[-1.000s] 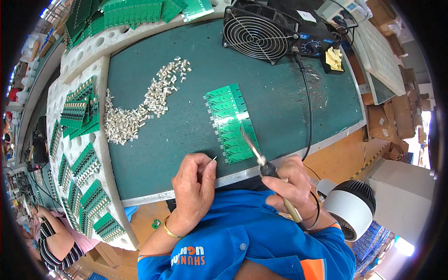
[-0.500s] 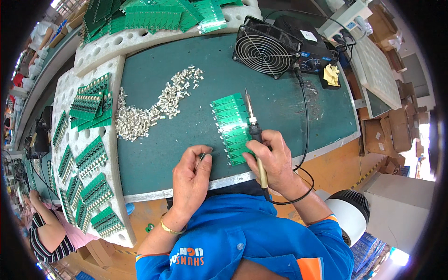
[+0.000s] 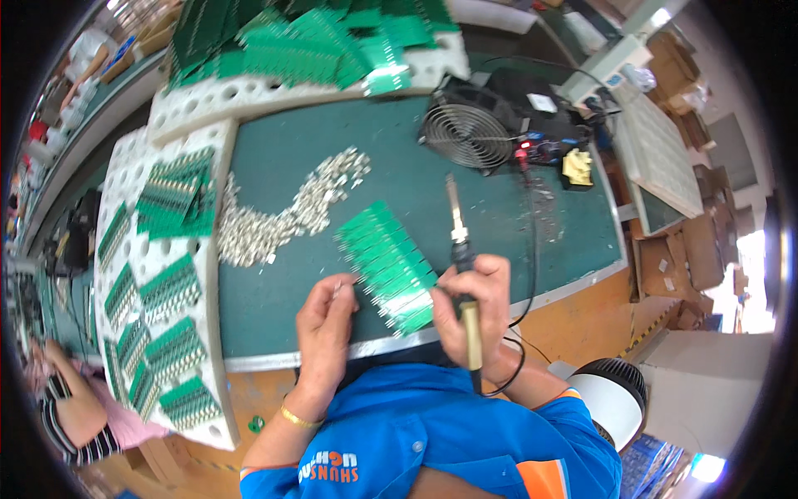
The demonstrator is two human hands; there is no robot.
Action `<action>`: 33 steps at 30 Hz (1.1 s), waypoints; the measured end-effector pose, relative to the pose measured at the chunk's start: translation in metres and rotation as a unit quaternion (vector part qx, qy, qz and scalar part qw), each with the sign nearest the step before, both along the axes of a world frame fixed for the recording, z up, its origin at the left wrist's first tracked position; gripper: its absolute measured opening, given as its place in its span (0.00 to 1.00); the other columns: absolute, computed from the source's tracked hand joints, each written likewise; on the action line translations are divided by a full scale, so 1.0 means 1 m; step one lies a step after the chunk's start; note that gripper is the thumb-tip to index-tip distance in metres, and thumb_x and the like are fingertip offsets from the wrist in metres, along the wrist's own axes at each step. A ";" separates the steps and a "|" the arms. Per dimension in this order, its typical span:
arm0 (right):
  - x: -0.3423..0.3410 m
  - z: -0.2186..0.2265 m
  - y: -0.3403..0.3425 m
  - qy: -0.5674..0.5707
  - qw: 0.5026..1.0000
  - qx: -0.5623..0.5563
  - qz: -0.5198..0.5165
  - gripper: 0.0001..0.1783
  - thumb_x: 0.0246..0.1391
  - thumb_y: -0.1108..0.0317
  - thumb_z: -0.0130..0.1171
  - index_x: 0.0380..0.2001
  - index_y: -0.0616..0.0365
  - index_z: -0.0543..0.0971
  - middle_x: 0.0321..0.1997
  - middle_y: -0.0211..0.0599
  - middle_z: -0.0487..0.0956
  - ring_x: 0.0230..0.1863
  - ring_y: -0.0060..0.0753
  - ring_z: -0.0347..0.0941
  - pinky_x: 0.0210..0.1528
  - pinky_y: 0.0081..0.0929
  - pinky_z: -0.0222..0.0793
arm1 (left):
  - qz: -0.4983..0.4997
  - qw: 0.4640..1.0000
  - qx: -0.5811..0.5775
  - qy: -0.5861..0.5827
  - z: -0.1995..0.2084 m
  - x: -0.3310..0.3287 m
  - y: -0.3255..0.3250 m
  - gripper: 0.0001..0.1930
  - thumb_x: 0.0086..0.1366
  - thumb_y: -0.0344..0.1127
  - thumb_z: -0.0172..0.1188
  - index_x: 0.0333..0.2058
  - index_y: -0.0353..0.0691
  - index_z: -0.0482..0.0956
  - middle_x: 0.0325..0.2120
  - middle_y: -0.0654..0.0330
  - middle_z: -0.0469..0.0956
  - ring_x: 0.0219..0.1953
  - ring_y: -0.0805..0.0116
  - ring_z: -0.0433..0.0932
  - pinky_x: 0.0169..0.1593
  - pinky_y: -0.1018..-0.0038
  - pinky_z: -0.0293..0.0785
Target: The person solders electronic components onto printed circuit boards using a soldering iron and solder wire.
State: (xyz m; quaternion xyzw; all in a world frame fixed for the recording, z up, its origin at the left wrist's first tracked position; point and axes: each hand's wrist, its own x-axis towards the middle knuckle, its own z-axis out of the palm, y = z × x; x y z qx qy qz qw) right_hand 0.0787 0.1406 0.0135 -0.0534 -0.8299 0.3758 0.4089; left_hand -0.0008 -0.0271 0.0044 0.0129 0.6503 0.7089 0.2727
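Observation:
In my right hand (image 3: 480, 312) is a soldering iron (image 3: 468, 333), its metal tip pointing away from me over the table. The fingertips of that hand also meet the right edge of a green circuit board panel (image 3: 389, 264). The panel lies aslant on the table, small metal pins along its left edge. Left of the panel's near end, my left hand (image 3: 327, 320) is closed in a pinch. A tiny light-coloured bit shows at its fingertips, too small to name. A heap of small whitish metal-pinned parts (image 3: 283, 220) is spread beyond that hand.
White foam trays (image 3: 218, 158) at the left and far side carry green boards (image 3: 170, 287). At the far right stand a black fan (image 3: 467, 133) and a soldering station (image 3: 544, 150) with a cable running to the iron. Yellow sponge (image 3: 577, 166) sits beside it.
The panel has turned, its far end now leaning left, and come nearer to me. The iron has shifted slightly with my right hand. My left hand has drawn back a little, and the view has shifted.

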 end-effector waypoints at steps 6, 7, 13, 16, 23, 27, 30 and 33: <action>0.005 0.004 -0.015 0.013 0.999 -0.044 0.029 0.15 0.40 0.85 0.65 0.29 0.56 0.76 0.39 0.41 0.69 0.34 0.31 0.69 0.33 0.22 0.69 | 0.028 0.980 0.150 -0.125 0.014 0.006 -0.007 0.08 0.71 0.35 0.51 0.41 0.36 0.72 0.14 0.73 0.61 0.13 0.86 0.54 0.16 0.83 0.46; 0.005 0.004 -0.016 0.031 0.997 -0.058 0.035 0.16 0.40 0.85 0.65 0.32 0.55 0.75 0.39 0.41 0.69 0.33 0.30 0.69 0.32 0.21 0.69 | 0.000 0.975 0.187 -0.124 0.016 0.005 -0.007 0.11 0.72 0.38 0.49 0.42 0.36 0.72 0.15 0.72 0.63 0.13 0.86 0.54 0.16 0.83 0.46; 0.003 0.008 -0.006 0.051 0.998 -0.029 0.033 0.22 0.42 0.85 0.64 0.40 0.55 0.71 0.35 0.38 0.73 0.35 0.32 0.68 0.35 0.25 0.68 | 0.004 0.936 0.312 -0.163 0.022 0.001 0.012 0.28 0.71 0.58 0.40 0.51 0.36 0.69 0.27 0.68 0.73 0.13 0.85 0.53 0.15 0.84 0.48; 0.000 0.013 -0.006 0.070 0.996 -0.048 0.024 0.21 0.43 0.84 0.64 0.40 0.56 0.71 0.33 0.35 0.75 0.36 0.33 0.67 0.37 0.26 0.67 | -0.032 0.917 0.370 -0.148 0.010 0.001 0.019 0.34 0.68 0.65 0.39 0.56 0.39 0.66 0.34 0.68 0.76 0.14 0.86 0.54 0.17 0.86 0.51; 0.001 0.015 0.004 0.065 0.996 -0.028 0.057 0.21 0.44 0.84 0.64 0.40 0.55 0.71 0.35 0.38 0.73 0.34 0.31 0.67 0.36 0.25 0.67 | -0.039 0.901 0.388 -0.191 0.007 -0.008 0.042 0.29 0.68 0.58 0.47 0.56 0.41 0.68 0.47 0.59 0.77 0.39 0.69 0.79 0.45 0.70 0.77; 0.001 0.014 0.010 0.080 0.994 -0.020 0.076 0.19 0.48 0.83 0.63 0.40 0.53 0.70 0.38 0.41 0.69 0.32 0.28 0.67 0.34 0.21 0.66 | -0.108 0.856 0.445 -0.242 0.005 -0.010 0.049 0.33 0.64 0.61 0.52 0.57 0.39 0.68 0.51 0.54 0.75 0.53 0.58 0.74 0.58 0.59 0.69; 0.005 0.013 0.013 0.068 0.994 -0.020 0.081 0.17 0.50 0.82 0.63 0.39 0.52 0.69 0.38 0.40 0.68 0.32 0.27 0.66 0.34 0.21 0.66 | -0.123 0.836 0.458 -0.276 0.005 -0.009 0.050 0.37 0.62 0.64 0.52 0.58 0.39 0.66 0.52 0.53 0.74 0.52 0.57 0.74 0.56 0.59 0.70; 0.007 0.012 0.016 0.056 0.993 -0.015 0.100 0.17 0.50 0.81 0.63 0.39 0.52 0.69 0.38 0.40 0.68 0.33 0.27 0.66 0.34 0.21 0.66 | -0.115 0.838 0.451 -0.286 0.011 -0.006 0.056 0.40 0.60 0.67 0.51 0.59 0.38 0.65 0.52 0.52 0.73 0.50 0.55 0.73 0.55 0.58 0.70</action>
